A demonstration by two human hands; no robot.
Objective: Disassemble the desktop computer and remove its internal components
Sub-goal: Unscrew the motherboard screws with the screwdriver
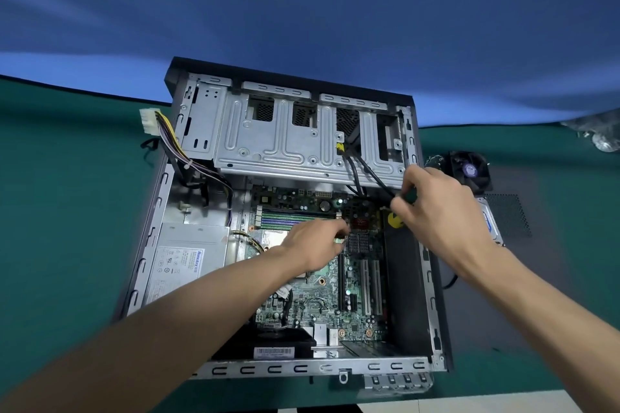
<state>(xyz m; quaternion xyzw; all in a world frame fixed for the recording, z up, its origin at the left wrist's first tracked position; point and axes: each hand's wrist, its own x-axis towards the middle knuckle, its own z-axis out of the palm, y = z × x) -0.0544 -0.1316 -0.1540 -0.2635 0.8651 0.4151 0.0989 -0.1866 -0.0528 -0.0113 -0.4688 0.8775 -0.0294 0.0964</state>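
meanwhile our left hand (315, 245) pinched something small on the board (308, 298) inside the open computer case (151, 245) on the table (67, 194); our right hand (439, 208) gripped a black cable (375, 178).

Open silver-grey sheet-metal computer case (339, 367) with black outer edges, on a teal-green cloth-covered table (67, 211). Green printed motherboard (312, 298) inside, dotted with small silver parts; white and black slots to its right. Pale grey power supply box (188, 255) at left, white label. Yellow, purple and black wire bundle (167, 134) ending in a white plug. Black square fan (469, 171), purple centre, far right. Blue fabric backdrop (302, 10) beyond.
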